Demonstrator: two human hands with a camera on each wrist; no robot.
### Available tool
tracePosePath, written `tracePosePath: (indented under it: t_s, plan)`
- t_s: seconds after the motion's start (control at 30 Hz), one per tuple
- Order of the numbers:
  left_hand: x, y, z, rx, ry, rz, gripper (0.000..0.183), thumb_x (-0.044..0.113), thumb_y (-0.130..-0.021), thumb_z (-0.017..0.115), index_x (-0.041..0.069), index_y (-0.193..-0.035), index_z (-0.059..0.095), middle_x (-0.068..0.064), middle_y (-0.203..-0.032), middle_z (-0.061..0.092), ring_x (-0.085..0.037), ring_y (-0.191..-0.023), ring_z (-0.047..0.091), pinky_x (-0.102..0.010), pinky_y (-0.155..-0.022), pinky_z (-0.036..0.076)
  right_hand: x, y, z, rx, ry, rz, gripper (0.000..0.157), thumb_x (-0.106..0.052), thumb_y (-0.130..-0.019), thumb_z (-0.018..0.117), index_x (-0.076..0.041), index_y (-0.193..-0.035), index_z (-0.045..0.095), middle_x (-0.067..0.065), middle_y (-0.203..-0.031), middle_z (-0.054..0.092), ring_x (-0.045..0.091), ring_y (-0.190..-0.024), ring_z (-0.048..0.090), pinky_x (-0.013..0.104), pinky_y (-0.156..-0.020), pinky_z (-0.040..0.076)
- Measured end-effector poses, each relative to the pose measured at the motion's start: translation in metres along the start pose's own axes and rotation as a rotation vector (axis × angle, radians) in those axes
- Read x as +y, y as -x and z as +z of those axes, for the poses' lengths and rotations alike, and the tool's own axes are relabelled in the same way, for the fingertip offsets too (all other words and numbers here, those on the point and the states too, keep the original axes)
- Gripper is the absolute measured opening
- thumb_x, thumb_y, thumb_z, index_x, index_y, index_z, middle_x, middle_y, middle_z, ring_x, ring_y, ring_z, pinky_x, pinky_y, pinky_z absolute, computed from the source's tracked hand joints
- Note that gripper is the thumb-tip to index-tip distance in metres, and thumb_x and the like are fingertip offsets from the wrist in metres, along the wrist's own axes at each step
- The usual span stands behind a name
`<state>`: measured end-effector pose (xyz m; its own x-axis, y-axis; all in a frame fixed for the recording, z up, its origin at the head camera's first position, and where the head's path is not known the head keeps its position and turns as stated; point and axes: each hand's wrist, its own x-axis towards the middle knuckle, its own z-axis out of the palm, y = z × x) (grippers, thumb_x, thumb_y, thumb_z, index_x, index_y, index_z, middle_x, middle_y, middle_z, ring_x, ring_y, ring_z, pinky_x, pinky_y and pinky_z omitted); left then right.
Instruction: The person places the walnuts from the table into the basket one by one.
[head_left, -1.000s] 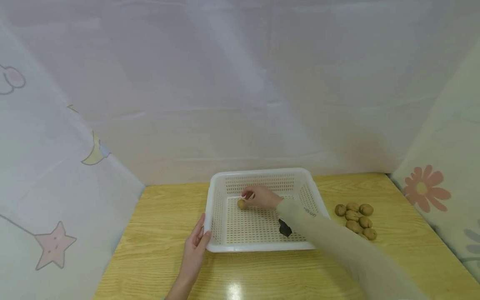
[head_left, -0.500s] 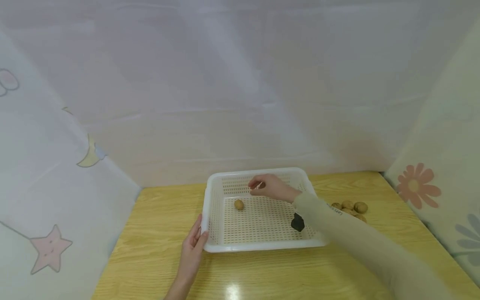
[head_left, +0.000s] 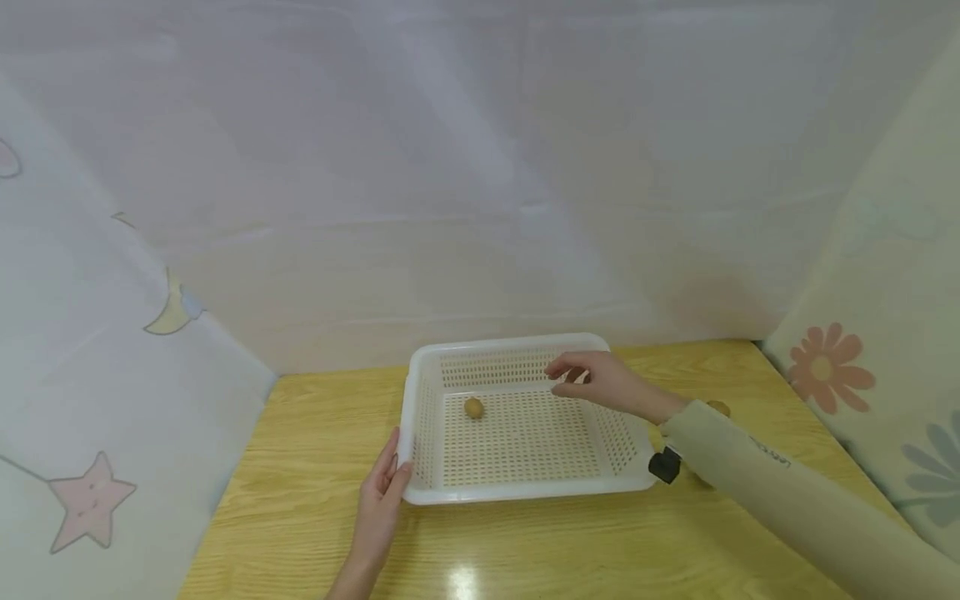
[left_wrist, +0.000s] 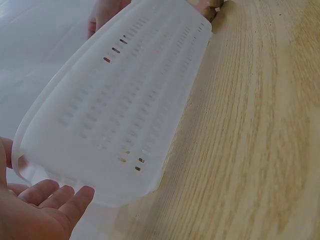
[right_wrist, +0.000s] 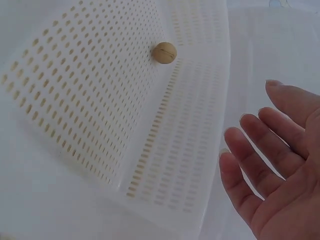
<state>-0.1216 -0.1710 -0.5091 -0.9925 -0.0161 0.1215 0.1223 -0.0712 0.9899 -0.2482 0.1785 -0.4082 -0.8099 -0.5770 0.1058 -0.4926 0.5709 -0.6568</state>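
A white perforated plastic basket (head_left: 525,493) stands on the wooden table. One walnut (head_left: 474,408) lies on its floor, toward the left back; the right wrist view also shows this walnut (right_wrist: 164,53). My left hand (head_left: 378,496) holds the basket's left rim near the front corner. In the left wrist view the fingers of the left hand (left_wrist: 47,210) lie along the outside of the end wall. Above the basket's right side is my right hand (head_left: 603,385), its fingers loosely bent and apart, with nothing in them.
Right of the basket are more walnuts (head_left: 718,407), mostly hidden behind the right sleeve (head_left: 787,492). A small black device (head_left: 664,465) sits at the right wrist. Pale cloth (head_left: 480,208) hangs behind the table and at both sides.
My right hand has let go of the walnut in the basket, risen and moved right. Its sleeve now covers most of the walnut pile. The left hand has stayed on the rim.
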Motion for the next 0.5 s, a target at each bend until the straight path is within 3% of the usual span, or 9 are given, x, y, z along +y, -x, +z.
tracePosePath:
  t_s: [0.27, 0.5]
  plan:
    - [0.003, 0.0, 0.001, 0.025, -0.009, -0.058, 0.058, 0.024, -0.098, 0.05, 0.015, -0.149, 0.024, -0.001, -0.15, 0.031, -0.01, -0.132, 0.035, -0.017, -0.101, 0.037, 0.024, 0.046, -0.016, 0.069, 0.034, 0.069, 0.032, -0.034, -0.086, 0.067, -0.026, -0.116, 0.061, -0.011, -0.111, 0.061, 0.009, -0.092, 0.056, 0.027, -0.074, 0.05]
    - [0.002, -0.002, 0.0, 0.024, -0.006, -0.063, 0.059, 0.025, -0.097, 0.051, 0.014, -0.149, 0.024, 0.0, -0.15, 0.03, -0.008, -0.132, 0.035, -0.019, -0.101, 0.038, 0.045, 0.084, -0.03, 0.124, 0.102, 0.124, 0.037, -0.038, -0.087, 0.064, -0.019, -0.119, 0.062, 0.001, -0.116, 0.063, 0.012, -0.094, 0.057, 0.026, -0.073, 0.051]
